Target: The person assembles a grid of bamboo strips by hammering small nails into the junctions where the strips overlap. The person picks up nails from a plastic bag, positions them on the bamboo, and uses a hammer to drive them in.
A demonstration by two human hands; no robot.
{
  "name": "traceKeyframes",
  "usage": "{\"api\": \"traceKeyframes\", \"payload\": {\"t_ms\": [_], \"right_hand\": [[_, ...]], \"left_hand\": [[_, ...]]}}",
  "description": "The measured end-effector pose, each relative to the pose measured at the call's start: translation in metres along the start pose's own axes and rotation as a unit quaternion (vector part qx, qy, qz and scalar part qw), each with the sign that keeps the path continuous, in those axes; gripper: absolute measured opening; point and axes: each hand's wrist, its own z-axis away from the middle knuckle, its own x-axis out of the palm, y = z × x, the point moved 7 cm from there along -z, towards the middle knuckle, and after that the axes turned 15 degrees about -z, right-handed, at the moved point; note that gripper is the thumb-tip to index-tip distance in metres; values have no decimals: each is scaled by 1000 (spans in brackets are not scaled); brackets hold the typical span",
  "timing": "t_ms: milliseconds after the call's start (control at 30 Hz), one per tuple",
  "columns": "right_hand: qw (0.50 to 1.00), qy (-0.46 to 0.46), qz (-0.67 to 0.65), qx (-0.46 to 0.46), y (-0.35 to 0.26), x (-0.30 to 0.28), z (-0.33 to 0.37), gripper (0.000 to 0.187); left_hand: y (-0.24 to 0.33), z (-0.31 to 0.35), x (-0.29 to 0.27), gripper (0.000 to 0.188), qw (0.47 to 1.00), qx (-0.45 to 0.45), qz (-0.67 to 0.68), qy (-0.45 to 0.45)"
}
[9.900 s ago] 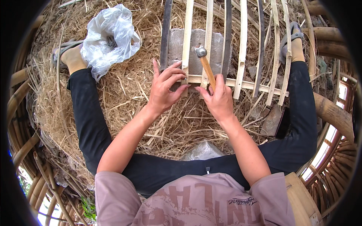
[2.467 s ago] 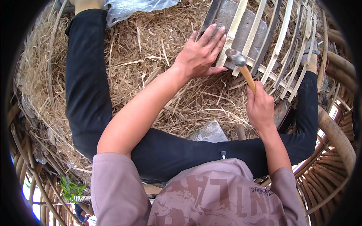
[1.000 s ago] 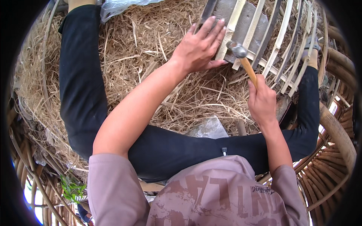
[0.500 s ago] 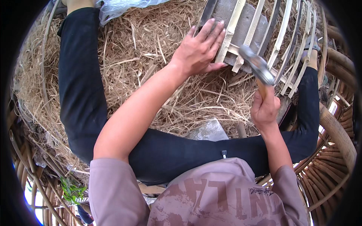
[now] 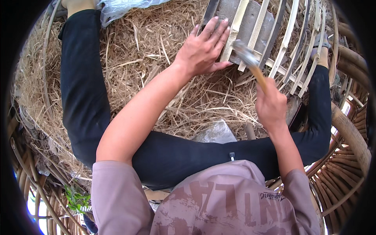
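Observation:
My left hand [image 5: 204, 49] lies flat with its fingers stretched out over the left edge of a slatted frame, pressing on a dark strip. Pale and dark wooden slats [image 5: 257, 30] make up this frame, joined by a crosspiece near its closer end. Beneath the left slats is a grey slab [image 5: 246, 27]. My right hand [image 5: 271, 105] is closed around the wooden handle of a hammer [image 5: 258, 75]. The metal hammer head, a little blurred, is over the near ends of the slats, just right of my left hand; whether it touches them I cannot tell.
Dry shavings and fibre strips [image 5: 133, 70] cover the ground between my outstretched legs. Clear plastic sheeting [image 5: 125, 11] lies at the far left. A grey block [image 5: 216, 133] sits close to my lap. Round bamboo pieces [image 5: 348, 135] stand along the right side.
The hammer has moved left and slightly farther away, its head now closer to my left hand. The frame and my left hand sit slightly more to the left in the view.

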Motion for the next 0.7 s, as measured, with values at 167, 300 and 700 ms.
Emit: {"api": "traceKeyframes", "payload": {"t_ms": [167,300,700], "right_hand": [[999,44,-3,-26,0,-7,10,12],[997,-34,58,26,12,5,2,14],[996,-46,34,70,18,10,3,13]], "left_hand": [[2,0,0,90,1000,1,2,-4],[-4,-2,2,89,1000,-7,-1,14],[2,-2,0,85,1000,-4,2,21]]}}
